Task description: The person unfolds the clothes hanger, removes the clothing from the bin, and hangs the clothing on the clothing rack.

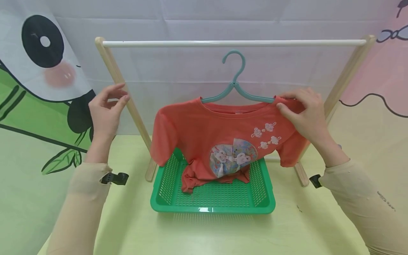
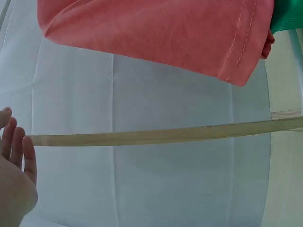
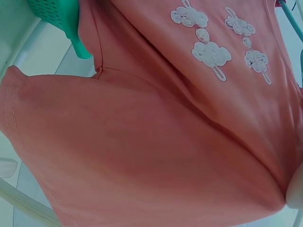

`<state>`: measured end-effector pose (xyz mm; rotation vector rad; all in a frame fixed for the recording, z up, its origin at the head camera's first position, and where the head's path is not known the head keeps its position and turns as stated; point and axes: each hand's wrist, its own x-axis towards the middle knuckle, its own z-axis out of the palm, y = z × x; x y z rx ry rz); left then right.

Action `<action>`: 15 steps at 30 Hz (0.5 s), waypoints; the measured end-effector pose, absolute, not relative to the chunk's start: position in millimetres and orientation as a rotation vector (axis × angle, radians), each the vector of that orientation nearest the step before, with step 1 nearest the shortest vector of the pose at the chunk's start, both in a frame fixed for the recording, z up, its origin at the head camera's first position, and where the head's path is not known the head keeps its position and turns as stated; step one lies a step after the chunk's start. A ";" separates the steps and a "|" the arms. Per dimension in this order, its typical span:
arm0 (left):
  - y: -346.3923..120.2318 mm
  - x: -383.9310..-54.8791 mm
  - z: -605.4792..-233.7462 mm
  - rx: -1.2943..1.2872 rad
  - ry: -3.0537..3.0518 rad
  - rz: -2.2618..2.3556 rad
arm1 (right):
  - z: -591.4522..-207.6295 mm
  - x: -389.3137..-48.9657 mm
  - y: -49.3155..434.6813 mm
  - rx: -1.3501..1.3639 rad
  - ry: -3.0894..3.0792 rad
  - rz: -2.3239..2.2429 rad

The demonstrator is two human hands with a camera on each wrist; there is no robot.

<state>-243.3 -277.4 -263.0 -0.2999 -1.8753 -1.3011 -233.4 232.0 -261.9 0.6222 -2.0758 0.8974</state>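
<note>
A red short-sleeved T-shirt (image 1: 191, 127) with a fan-shaped print and white knot motifs hangs on a teal clothes hanger (image 1: 243, 92). My right hand (image 1: 307, 109) pinches the shirt's shoulder at the hanger's right end, thumb in front. In the right wrist view the sleeve (image 3: 142, 142) fills most of the picture, with only a bit of the hand at the edge. Off to the left of the shirt, my left hand (image 1: 106, 109) is raised with loosely bent fingers and holds nothing. The left wrist view shows that hand (image 2: 16, 175) apart from the sleeve.
A green plastic basket (image 1: 213, 209) stands on the table below, with the shirt's hem lying in it. Behind is a rack with a white rail (image 1: 191, 44) and wooden legs (image 1: 127, 99). The hanger's hook is just under the rail in the head view. A printed cloth backs everything.
</note>
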 end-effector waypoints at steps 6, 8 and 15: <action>-275.0 -243.2 -261.8 -0.197 -1.707 -1.393 | -260.5 -233.1 232.8 0.631 -2.081 0.896; -273.7 -242.7 -262.7 -0.194 -1.695 -1.442 | -260.2 -233.4 232.9 0.635 -2.078 0.896; -276.5 -250.8 -275.4 -0.220 -1.730 -1.540 | -260.0 -233.8 233.7 0.656 -2.068 0.894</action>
